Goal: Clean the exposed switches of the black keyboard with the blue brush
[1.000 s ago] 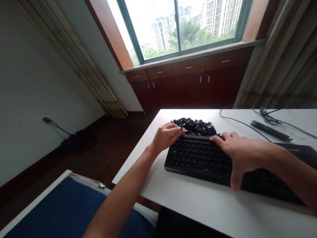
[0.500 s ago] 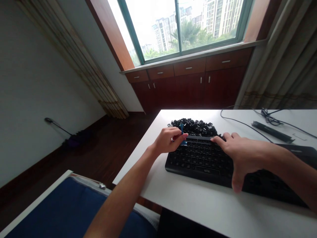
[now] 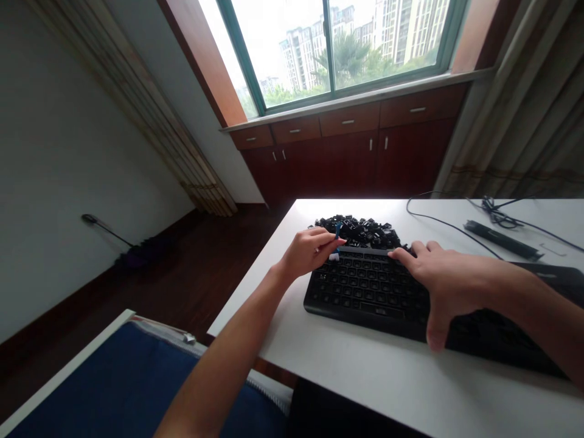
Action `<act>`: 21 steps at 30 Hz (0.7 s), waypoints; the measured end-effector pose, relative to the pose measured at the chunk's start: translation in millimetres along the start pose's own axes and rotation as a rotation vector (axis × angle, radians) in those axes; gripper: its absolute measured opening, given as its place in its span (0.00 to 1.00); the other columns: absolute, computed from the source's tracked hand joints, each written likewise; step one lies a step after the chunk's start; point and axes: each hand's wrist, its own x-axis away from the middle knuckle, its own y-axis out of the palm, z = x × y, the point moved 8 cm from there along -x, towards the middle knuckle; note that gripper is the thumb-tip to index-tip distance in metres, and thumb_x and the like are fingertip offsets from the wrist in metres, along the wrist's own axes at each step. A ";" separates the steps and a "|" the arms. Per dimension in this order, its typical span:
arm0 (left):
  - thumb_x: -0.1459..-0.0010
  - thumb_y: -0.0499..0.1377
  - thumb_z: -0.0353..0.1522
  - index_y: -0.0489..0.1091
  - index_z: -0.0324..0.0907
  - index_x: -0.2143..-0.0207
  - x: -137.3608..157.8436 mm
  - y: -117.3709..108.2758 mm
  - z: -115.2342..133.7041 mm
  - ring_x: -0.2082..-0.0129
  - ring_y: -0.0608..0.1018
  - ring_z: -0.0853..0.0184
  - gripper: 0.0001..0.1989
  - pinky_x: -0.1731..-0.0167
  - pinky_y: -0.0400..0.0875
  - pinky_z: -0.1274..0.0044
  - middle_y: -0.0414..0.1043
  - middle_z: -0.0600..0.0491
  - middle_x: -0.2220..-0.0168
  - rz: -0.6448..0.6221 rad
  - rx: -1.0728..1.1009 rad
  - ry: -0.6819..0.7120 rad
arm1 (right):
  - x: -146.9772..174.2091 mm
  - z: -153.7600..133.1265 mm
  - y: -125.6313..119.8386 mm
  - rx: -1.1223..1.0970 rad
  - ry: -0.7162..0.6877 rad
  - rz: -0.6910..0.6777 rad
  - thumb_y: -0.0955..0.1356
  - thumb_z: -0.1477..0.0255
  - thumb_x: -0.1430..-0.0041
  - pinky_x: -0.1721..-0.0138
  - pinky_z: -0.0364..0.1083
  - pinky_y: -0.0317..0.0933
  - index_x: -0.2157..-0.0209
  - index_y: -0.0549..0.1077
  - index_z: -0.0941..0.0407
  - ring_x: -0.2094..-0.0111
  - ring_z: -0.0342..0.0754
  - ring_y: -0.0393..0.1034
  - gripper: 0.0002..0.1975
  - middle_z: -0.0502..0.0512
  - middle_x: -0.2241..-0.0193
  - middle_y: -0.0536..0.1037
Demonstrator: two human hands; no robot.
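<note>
A black keyboard without its keycaps lies on the white table. My left hand is over its far left corner, thumb and fingers pinched on a small blue brush. The brush stands nearly upright, its white bristles by the keyboard's top left rows. My right hand is spread across the keyboard's middle. Its index fingertip touches the back edge, and its thumb points to the front edge. Behind the keyboard is a heap of loose black keycaps.
A long black plastic piece lies at the back right of the table, near a coiled black cable. A blue-covered frame stands at lower left. An umbrella leans at the wall by the curtain.
My left hand has shifted slightly with the brush, which has turned so that its white bristles now show. My right hand stays in place on the keyboard.
</note>
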 end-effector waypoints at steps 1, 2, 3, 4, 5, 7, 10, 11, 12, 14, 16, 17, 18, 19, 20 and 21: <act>0.36 0.57 0.34 0.69 0.38 0.75 0.1 -0.5 -1.1 0.76 0.67 0.74 0.14 0.73 0.64 0.79 0.66 0.55 0.77 0.007 -0.008 0.002 | 0.1 -0.2 0.0 0.003 0.001 0.000 0.77 0.49 0.93 0.52 0.61 0.64 0.32 0.48 0.57 0.46 0.72 0.58 0.80 0.71 0.44 0.60; 0.36 0.57 0.33 0.70 0.38 0.74 0.4 -1.2 -2.2 0.75 0.68 0.74 0.13 0.72 0.65 0.79 0.67 0.54 0.76 0.017 -0.017 0.002 | 0.2 -0.4 0.1 0.007 0.000 -0.002 0.77 0.49 0.93 0.52 0.61 0.64 0.32 0.48 0.57 0.46 0.72 0.58 0.80 0.70 0.43 0.60; 0.36 0.58 0.33 0.70 0.38 0.74 0.7 -2.3 -3.4 0.74 0.69 0.73 0.12 0.71 0.66 0.79 0.67 0.54 0.75 0.030 -0.029 0.001 | 0.3 -0.6 0.3 0.012 -0.001 -0.004 0.77 0.49 0.92 0.52 0.61 0.64 0.32 0.48 0.57 0.46 0.71 0.58 0.80 0.70 0.43 0.60; 0.37 0.58 0.33 0.72 0.38 0.73 1.1 -3.9 -4.3 0.73 0.70 0.73 0.11 0.71 0.67 0.79 0.68 0.54 0.75 0.047 -0.041 0.001 | 0.5 -0.7 0.3 0.015 -0.002 -0.004 0.77 0.49 0.92 0.51 0.61 0.63 0.32 0.47 0.57 0.45 0.71 0.58 0.80 0.70 0.43 0.60; 0.37 0.58 0.33 0.73 0.39 0.71 1.6 -5.9 -4.8 0.73 0.71 0.73 0.10 0.70 0.68 0.78 0.69 0.53 0.74 0.069 -0.052 0.004 | 0.7 -0.8 0.2 0.014 -0.004 -0.003 0.77 0.49 0.92 0.51 0.61 0.63 0.32 0.47 0.56 0.45 0.71 0.57 0.80 0.69 0.43 0.60; 0.38 0.59 0.33 0.75 0.40 0.66 2.5 -10.8 -5.2 0.70 0.72 0.71 0.07 0.68 0.69 0.77 0.71 0.52 0.71 0.120 -0.070 0.007 | 1.0 -0.6 -0.2 0.006 -0.008 0.004 0.77 0.49 0.92 0.51 0.61 0.63 0.32 0.47 0.56 0.45 0.71 0.57 0.80 0.69 0.43 0.60; 0.38 0.60 0.33 0.76 0.41 0.65 3.3 -17.2 -5.8 0.68 0.73 0.70 0.06 0.67 0.70 0.76 0.72 0.51 0.68 0.182 -0.096 -0.005 | 0.6 0.7 0.1 -0.001 -0.006 0.011 0.77 0.49 0.93 0.53 0.61 0.64 0.32 0.49 0.56 0.47 0.71 0.59 0.79 0.70 0.44 0.61; 0.39 0.60 0.34 0.76 0.41 0.66 3.2 -17.8 -5.9 0.68 0.73 0.70 0.07 0.67 0.70 0.76 0.73 0.51 0.68 0.184 -0.102 -0.010 | 0.4 1.3 0.5 -0.002 -0.004 0.010 0.77 0.49 0.93 0.54 0.61 0.65 0.32 0.49 0.56 0.47 0.71 0.59 0.79 0.70 0.44 0.61; 0.39 0.60 0.34 0.75 0.40 0.68 2.9 -17.4 -5.8 0.68 0.73 0.70 0.07 0.67 0.70 0.76 0.73 0.51 0.69 0.177 -0.106 -0.013 | 0.1 1.8 0.8 -0.006 -0.002 0.009 0.77 0.49 0.93 0.54 0.62 0.65 0.33 0.50 0.56 0.47 0.72 0.59 0.79 0.70 0.44 0.61; 0.38 0.59 0.34 0.73 0.39 0.71 1.9 -14.3 -4.9 0.71 0.72 0.71 0.10 0.68 0.69 0.77 0.72 0.52 0.72 0.137 -0.106 -0.008 | -0.3 1.9 0.7 -0.015 -0.007 0.014 0.77 0.49 0.94 0.53 0.62 0.64 0.33 0.50 0.55 0.46 0.72 0.59 0.79 0.69 0.44 0.61; 0.37 0.58 0.34 0.71 0.39 0.75 0.9 -10.4 -2.5 0.73 0.71 0.71 0.13 0.71 0.68 0.77 0.70 0.53 0.76 0.092 -0.096 0.009 | -0.4 1.9 0.0 -0.025 -0.013 0.023 0.77 0.49 0.95 0.53 0.63 0.64 0.33 0.51 0.55 0.46 0.73 0.58 0.79 0.69 0.44 0.61; 0.37 0.58 0.35 0.70 0.39 0.76 0.5 -8.4 -1.0 0.75 0.70 0.72 0.15 0.72 0.67 0.78 0.69 0.54 0.77 0.071 -0.084 0.018 | -0.4 2.2 -0.3 -0.028 -0.012 0.027 0.77 0.49 0.95 0.54 0.63 0.64 0.33 0.52 0.54 0.46 0.74 0.58 0.78 0.69 0.44 0.61; 0.37 0.58 0.35 0.69 0.39 0.77 0.1 -6.6 0.4 0.76 0.70 0.72 0.15 0.73 0.66 0.78 0.68 0.54 0.78 0.052 -0.067 0.023 | -0.3 2.6 -0.4 -0.030 -0.008 0.027 0.77 0.49 0.95 0.54 0.63 0.65 0.34 0.52 0.54 0.47 0.73 0.59 0.78 0.69 0.45 0.62; 0.37 0.57 0.35 0.69 0.39 0.77 -0.3 -4.9 1.7 0.77 0.69 0.73 0.16 0.74 0.65 0.78 0.67 0.54 0.79 0.035 -0.043 0.025 | -0.2 3.0 -0.3 -0.031 -0.004 0.025 0.77 0.49 0.95 0.55 0.62 0.65 0.34 0.53 0.54 0.47 0.73 0.59 0.77 0.69 0.45 0.62; 0.37 0.58 0.36 0.69 0.39 0.78 -0.6 -3.5 2.4 0.78 0.68 0.73 0.17 0.75 0.64 0.79 0.66 0.55 0.80 0.023 -0.017 0.018 | -0.1 3.2 -0.1 -0.029 -0.001 0.022 0.77 0.49 0.95 0.55 0.62 0.65 0.34 0.53 0.54 0.48 0.73 0.60 0.77 0.68 0.46 0.62; 0.37 0.58 0.36 0.69 0.39 0.78 -0.8 -2.2 2.5 0.78 0.67 0.74 0.17 0.76 0.63 0.79 0.66 0.55 0.80 0.012 0.010 0.003 | 0.0 3.0 0.1 -0.023 -0.002 0.018 0.77 0.49 0.94 0.55 0.62 0.65 0.34 0.53 0.54 0.48 0.72 0.60 0.77 0.68 0.46 0.62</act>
